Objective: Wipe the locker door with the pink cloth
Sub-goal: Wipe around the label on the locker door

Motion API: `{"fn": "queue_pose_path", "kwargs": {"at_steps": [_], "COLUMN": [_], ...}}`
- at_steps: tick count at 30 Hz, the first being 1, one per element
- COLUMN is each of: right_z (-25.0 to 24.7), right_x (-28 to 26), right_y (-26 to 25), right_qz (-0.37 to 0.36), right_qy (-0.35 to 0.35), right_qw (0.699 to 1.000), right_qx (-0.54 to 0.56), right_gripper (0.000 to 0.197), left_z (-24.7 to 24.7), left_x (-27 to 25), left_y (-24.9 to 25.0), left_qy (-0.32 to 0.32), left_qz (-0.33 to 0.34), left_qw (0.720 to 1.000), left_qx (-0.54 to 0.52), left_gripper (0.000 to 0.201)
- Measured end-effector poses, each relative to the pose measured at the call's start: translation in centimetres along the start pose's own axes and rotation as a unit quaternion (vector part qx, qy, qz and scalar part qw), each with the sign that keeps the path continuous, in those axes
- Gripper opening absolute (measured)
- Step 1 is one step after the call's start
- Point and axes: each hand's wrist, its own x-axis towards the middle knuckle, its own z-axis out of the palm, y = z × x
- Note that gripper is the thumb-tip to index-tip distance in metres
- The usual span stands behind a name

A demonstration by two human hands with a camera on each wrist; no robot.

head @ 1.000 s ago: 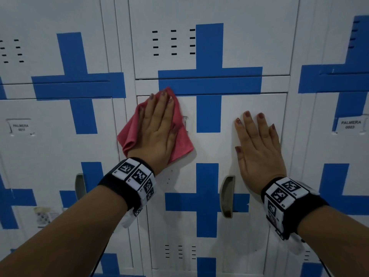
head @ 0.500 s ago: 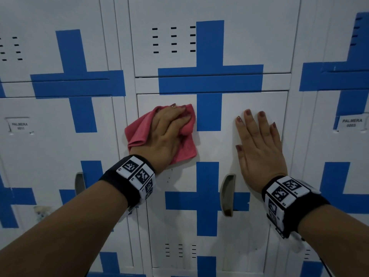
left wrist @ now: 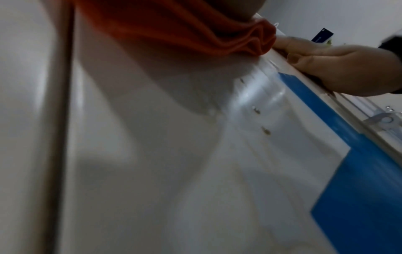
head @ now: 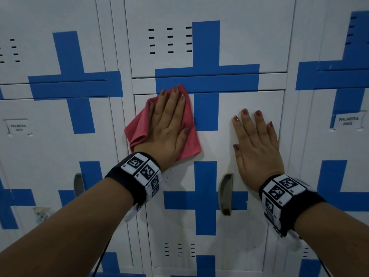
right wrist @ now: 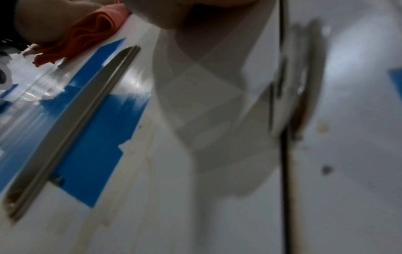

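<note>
Two hands laid flat on the white locker door [head: 223, 148], pink cloth [head: 137, 128] pressed under the straight fingers of the left hand [head: 169, 124], right hand [head: 257, 144] spread wide beside it, holding nothing.

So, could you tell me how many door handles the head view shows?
2. One handle sits on the centre locker door, below and left of the right hand; the other handle is on the left-hand locker. More may be hidden.

Neighbouring lockers carry blue crosses [head: 74, 80], vent slots [head: 169, 40], and a "PALMERA 0003" label [head: 348, 120].
</note>
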Motion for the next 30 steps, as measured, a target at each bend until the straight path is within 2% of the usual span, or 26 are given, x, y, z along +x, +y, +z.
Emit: {"fn": "queue_pose_path", "kwargs": {"at_steps": [5, 9, 14, 16, 20, 24, 27, 30], "right_z": [0.0, -0.1, -0.2, -0.2, -0.1, -0.1, -0.1, -0.1], "right_x": [0.0, 0.0, 0.0, 0.0, -0.1, 0.0, -0.1, -0.1], "right_y": [0.0, 0.0, 0.0, 0.0, -0.1, 0.0, 0.0, -0.1], "right_qz": [0.002, -0.001, 0.002, 0.000, -0.001, 0.000, 0.000, 0.002], "right_qy": [0.002, 0.001, -0.001, 0.000, 0.007, 0.006, 0.006, 0.005], "right_qw": [1.000, 1.000, 1.000, 1.000, 1.000, 1.000, 1.000, 1.000], "right_qx": [0.000, 0.001, 0.004, 0.004, 0.009, 0.008, 0.007, 0.006], "right_gripper": [0.061, 0.062, 0.061, 0.061, 0.061, 0.061, 0.061, 0.060], "left_z": [0.6, 1.1, 1.8, 1.6, 1.2, 1.2, 1.2, 1.1], "left_x": [-0.2, -1.6, -5.0, -6.4, -8.1, -7.7, -6.8, -5.9], "left_y": [0.5, 0.4, -1.5, -2.7, -4.1, -3.5, -2.8, -2.3], "left_qy": [-0.008, 0.008, 0.009, -0.007, -0.055, -0.063, -0.050, -0.043], "left_qz": [0.073, 0.120, 0.140, 0.122, 0.011, -0.080, -0.112, -0.104], "left_qw": [0.997, 0.993, 0.990, 0.993, 0.998, 0.995, 0.992, 0.994], "left_qx": [-0.015, -0.009, -0.031, -0.007, 0.025, 0.018, 0.018, 0.012], "left_gripper": [0.060, 0.055, 0.054, 0.056, 0.060, 0.072, 0.078, 0.077]}}
